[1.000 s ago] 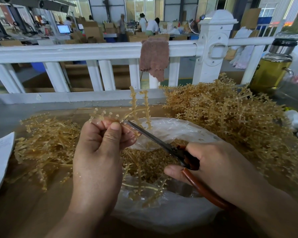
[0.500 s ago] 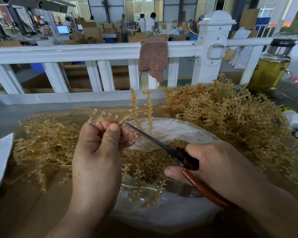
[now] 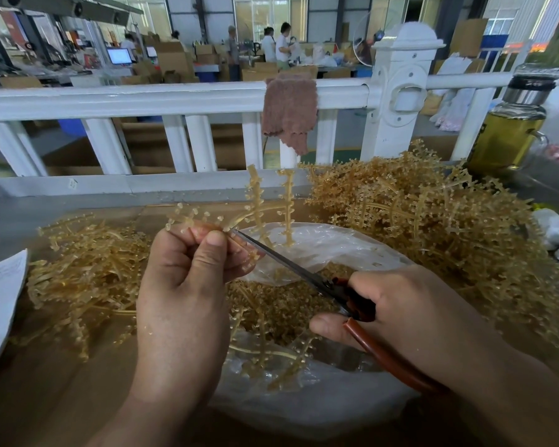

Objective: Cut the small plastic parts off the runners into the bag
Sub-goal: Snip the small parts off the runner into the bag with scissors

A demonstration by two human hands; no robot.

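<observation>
Unmoved: scissors [image 3: 291, 269] tip at pinched runner [image 3: 255, 201].

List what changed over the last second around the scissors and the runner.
Hardly anything changed. The right upright branch of the runner drifted slightly rightward, as if the runner turned a little in the left hand. Unchanged: the left hand pinches the runner over the plastic bag, and the right hand grips the scissors with the blade tips by the left fingertips.

Left hand [image 3: 188, 285] fisted, thumb upright, pinching runner [image 3: 255, 201]; right hand [image 3: 417, 311] curled round scissors [image 3: 291, 266] handles.
</observation>
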